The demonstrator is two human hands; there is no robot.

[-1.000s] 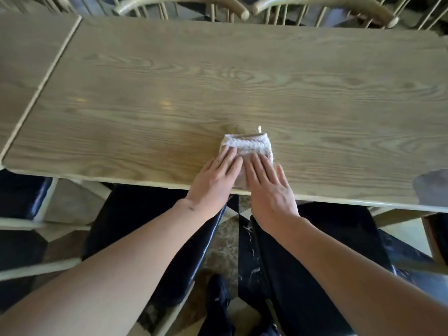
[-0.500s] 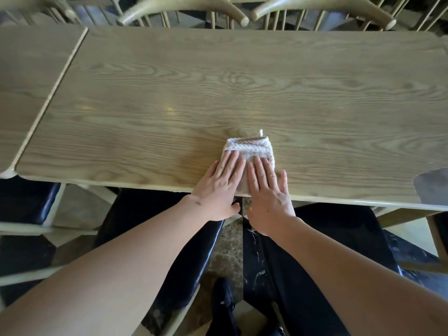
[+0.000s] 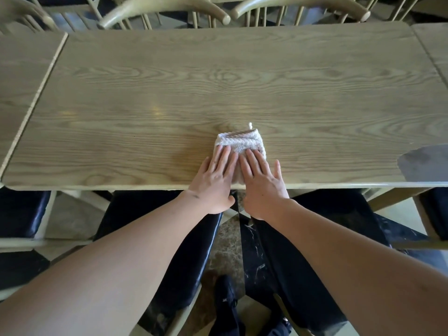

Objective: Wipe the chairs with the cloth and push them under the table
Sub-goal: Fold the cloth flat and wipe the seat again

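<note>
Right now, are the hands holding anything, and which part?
Nothing is gripped. Both the left hand and the right hand lie flat, straight fingers pressing on the near part of the folded cloth on the table.

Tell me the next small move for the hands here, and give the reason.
Probably curl the right hand around the folded cloth and lift it. Both hands, the left hand too, lie flat on it at the table edge, while the dark chair seats below await wiping.
</note>
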